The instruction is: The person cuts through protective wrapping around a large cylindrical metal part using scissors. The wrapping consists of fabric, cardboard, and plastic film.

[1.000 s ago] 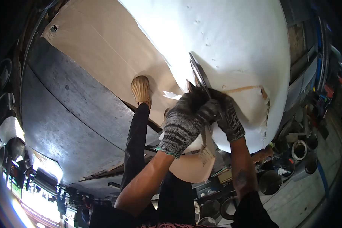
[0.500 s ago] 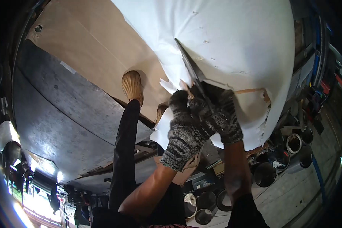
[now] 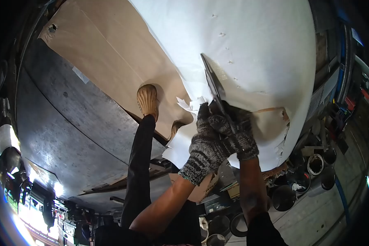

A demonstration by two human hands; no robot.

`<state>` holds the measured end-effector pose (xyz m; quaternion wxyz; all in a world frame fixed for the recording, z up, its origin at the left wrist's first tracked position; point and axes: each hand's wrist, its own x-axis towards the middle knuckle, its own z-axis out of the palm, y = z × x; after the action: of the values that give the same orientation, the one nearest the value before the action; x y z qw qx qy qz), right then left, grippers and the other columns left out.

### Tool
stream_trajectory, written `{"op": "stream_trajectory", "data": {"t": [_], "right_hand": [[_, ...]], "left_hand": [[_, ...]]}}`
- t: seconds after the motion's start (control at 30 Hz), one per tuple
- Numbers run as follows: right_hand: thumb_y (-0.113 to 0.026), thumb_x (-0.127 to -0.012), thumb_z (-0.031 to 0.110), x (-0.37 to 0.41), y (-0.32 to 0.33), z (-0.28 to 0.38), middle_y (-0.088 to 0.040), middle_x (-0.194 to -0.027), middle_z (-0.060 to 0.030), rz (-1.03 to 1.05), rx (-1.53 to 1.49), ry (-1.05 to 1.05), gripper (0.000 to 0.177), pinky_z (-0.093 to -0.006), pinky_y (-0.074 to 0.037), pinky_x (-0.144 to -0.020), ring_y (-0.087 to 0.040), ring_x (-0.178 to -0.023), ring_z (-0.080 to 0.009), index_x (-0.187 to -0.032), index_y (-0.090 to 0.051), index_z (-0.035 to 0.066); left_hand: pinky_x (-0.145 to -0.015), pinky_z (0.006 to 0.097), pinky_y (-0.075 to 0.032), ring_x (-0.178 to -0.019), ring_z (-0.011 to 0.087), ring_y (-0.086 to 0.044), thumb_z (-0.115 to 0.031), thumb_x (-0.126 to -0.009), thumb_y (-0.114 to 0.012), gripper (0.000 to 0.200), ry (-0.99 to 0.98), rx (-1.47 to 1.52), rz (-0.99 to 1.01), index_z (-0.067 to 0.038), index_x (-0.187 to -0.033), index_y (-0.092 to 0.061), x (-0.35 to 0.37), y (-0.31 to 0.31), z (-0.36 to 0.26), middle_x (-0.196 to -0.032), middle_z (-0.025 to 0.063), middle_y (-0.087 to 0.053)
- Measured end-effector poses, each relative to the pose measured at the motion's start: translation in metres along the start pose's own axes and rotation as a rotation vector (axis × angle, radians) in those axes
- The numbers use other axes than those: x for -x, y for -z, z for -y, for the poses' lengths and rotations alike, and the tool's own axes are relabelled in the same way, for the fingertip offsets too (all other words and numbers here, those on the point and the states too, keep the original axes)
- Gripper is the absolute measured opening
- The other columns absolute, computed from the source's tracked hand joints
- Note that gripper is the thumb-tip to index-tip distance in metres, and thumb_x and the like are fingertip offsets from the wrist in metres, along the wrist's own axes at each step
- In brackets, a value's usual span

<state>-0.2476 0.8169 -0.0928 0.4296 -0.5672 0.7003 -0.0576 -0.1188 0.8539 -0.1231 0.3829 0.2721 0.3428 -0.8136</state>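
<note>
Both my hands wear grey-and-black striped knit gloves and are close together over a large white sheet [image 3: 270, 53]. My right hand [image 3: 240, 133] is closed around the handle end of dark metal shears [image 3: 214, 80], whose long blades point up and away over the sheet. My left hand [image 3: 207, 143] is pressed beside it, fingers closed at the sheet's ragged cut edge, where torn white strips [image 3: 190, 105] stick up. What lies inside the left fingers is partly hidden. A line of small punctures runs across the sheet, right of the blades.
Brown cardboard [image 3: 110, 53] lies left of the sheet, with a tan shoe [image 3: 147, 100] on it. A grey metal surface [image 3: 78, 115] extends beyond. Several dark round tubes [image 3: 283, 199] stand lower right, near a plank floor [image 3: 315, 217].
The view has shifted, so the sheet and cardboard sit lower and to the right. The shears appear more closed, and my left fingers are straighter along the cut edge.
</note>
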Motion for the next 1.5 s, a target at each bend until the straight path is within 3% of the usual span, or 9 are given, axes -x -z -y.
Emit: {"op": "stream_trajectory", "data": {"t": [0.2, 0.43, 0.53, 0.7, 0.87, 1.1, 1.23, 1.4, 1.5], "right_hand": [[-0.082, -0.083, 0.019, -0.010, 0.011, 0.036, -0.072, -0.113, -0.0101, 0.048, -0.707, -0.336, 0.036, -0.0368, -0.050, -0.094, -0.066, -0.104, -0.0190, -0.112, -0.071, 0.003], [-0.068, -0.091, 0.027, -0.017, 0.060, 0.009, -0.064, -0.129, -0.0140, 0.227, 0.285, 0.337, 0.047, -0.0470, -0.045, -0.101, -0.060, -0.117, -0.0336, -0.135, -0.061, 0.011], [-0.073, -0.081, 0.010, -0.039, 0.094, 0.044, -0.070, -0.113, -0.0155, 0.089, 0.334, 0.730, 0.051, -0.0446, -0.054, -0.088, -0.067, -0.102, -0.0353, -0.131, -0.061, 0.007], [-0.070, -0.090, 0.016, -0.048, 0.108, 0.037, -0.063, -0.125, -0.0196, 0.362, 0.077, 0.546, 0.045, -0.0448, -0.049, -0.098, -0.060, -0.115, -0.0358, -0.132, -0.060, 0.003], [-0.065, -0.094, 0.021, -0.039, 0.098, 0.035, -0.066, -0.120, -0.0207, 0.273, 0.597, 0.667, 0.041, -0.0445, -0.048, -0.101, -0.062, -0.113, -0.0347, -0.129, -0.060, 0.001], [-0.056, -0.096, 0.029, -0.047, 0.100, 0.132, -0.064, -0.129, -0.0208, 0.411, 0.361, -0.253, 0.046, -0.0421, -0.051, -0.099, -0.065, -0.113, -0.0351, -0.130, -0.060, -0.001], [-0.055, -0.096, 0.033, -0.031, 0.081, 0.155, -0.069, -0.114, -0.0230, 0.267, 0.429, -0.299, 0.040, -0.0421, -0.049, -0.100, -0.066, -0.108, -0.0377, -0.118, -0.066, 0.001], [-0.067, -0.090, 0.022, -0.027, 0.082, 0.086, -0.070, -0.110, -0.0205, 0.200, 0.063, 0.072, 0.047, -0.0423, -0.052, -0.096, -0.068, -0.102, -0.0355, -0.130, -0.060, 0.000], [-0.072, -0.086, 0.015, -0.033, 0.092, 0.078, -0.069, -0.119, -0.0170, 0.379, -0.294, -0.388, 0.048, -0.0372, -0.053, -0.095, -0.068, -0.103, -0.0308, -0.130, -0.060, -0.002]], "left_hand": [[-0.113, 0.0389, -0.040, -0.131, 0.0268, -0.048, -0.024, -0.095, -0.068, 0.073, -0.250, -1.392, -0.128, -0.001, -0.151, -0.028, 0.028, -0.003, 0.001, -0.143, 0.0150, -0.048], [-0.107, 0.0361, -0.046, -0.123, 0.0227, -0.055, -0.007, -0.095, -0.065, 0.061, -0.308, -1.044, -0.079, -0.002, -0.147, -0.035, 0.017, -0.045, -0.017, -0.136, 0.0149, -0.052], [-0.094, 0.0337, -0.052, -0.116, 0.0201, -0.058, -0.021, -0.084, -0.081, 0.072, -0.823, -1.254, -0.153, -0.004, -0.143, -0.043, -0.012, -0.038, -0.024, -0.132, 0.0097, -0.057], [-0.090, 0.0334, -0.053, -0.110, 0.0212, -0.062, -0.029, -0.073, -0.091, 0.080, -1.013, -1.530, 0.039, -0.004, -0.137, -0.049, -0.029, -0.067, -0.062, -0.127, 0.0092, -0.059], [-0.092, 0.0359, -0.053, -0.109, 0.0244, -0.063, -0.027, -0.071, -0.091, 0.070, -0.905, -1.760, -0.238, -0.003, -0.126, -0.055, -0.024, -0.056, -0.058, -0.118, 0.0120, -0.061], [-0.098, 0.0470, -0.048, -0.116, 0.0383, -0.057, -0.033, -0.073, -0.085, 0.068, -0.825, -1.954, -0.280, -0.002, -0.126, -0.055, -0.024, -0.056, -0.066, -0.119, 0.0197, -0.057], [-0.100, 0.0465, -0.047, -0.121, 0.0391, -0.056, -0.042, -0.077, -0.077, 0.074, -0.405, -2.192, -0.492, 0.001, -0.133, -0.053, -0.040, -0.032, -0.054, -0.132, 0.0239, -0.054], [-0.092, 0.0456, -0.052, -0.111, 0.0375, -0.062, -0.033, -0.087, -0.065, 0.052, -0.605, -2.264, -0.656, -0.003, -0.128, -0.056, -0.051, -0.089, -0.068, -0.124, 0.0213, -0.061], [-0.082, 0.0470, -0.054, -0.099, 0.0401, -0.066, -0.035, -0.090, -0.061, 0.039, -0.569, -2.160, -0.748, -0.004, -0.114, -0.062, -0.051, -0.108, -0.076, -0.110, 0.0198, -0.066]]}}
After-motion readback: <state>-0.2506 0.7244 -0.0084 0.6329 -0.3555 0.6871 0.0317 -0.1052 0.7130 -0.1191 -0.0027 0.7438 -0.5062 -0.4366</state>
